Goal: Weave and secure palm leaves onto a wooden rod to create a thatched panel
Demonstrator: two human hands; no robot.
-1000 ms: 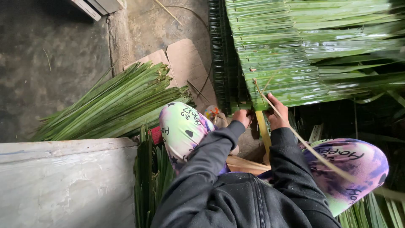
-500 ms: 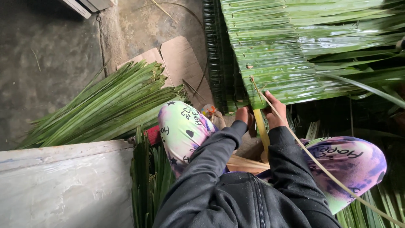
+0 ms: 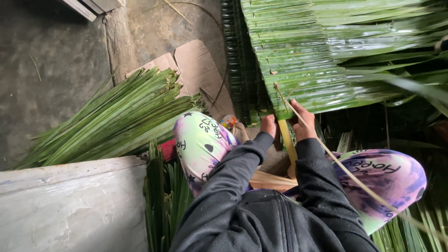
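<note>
Closely set, both hands work at the near edge of a sheet of stitched leaves.

Right hand (image 3: 302, 122): fingers bent and pressed against the near edge of the leaf sheet (image 3: 317, 70), which spreads across the far right of the scene. A thin pale strip (image 3: 336, 161) runs from the sheet beside this hand, over the wrist and out toward the near right; whether the fingers pinch it cannot be told.

Left hand (image 3: 268, 125): curled at the same edge, just left of a yellowish rib (image 3: 288, 142) that stands between the two hands. Its grip is hidden.

Change since half a second ago: both hands sit slightly farther up against the sheet, and the loose green blade that crossed the right side has blurred and shifted. I judge the hands are settling onto the stitching point, with the strip drawn taut.

Surroundings, outward:
- Patterned purple knees (image 3: 200, 140) either side of the arms, black sleeves above.
- Bundle of long green leaves (image 3: 112, 116) on the floor, left.
- Flattened cardboard (image 3: 196, 65) beyond it.
- Pale slab (image 3: 70, 205), near left, with more leaves beside it.
</note>
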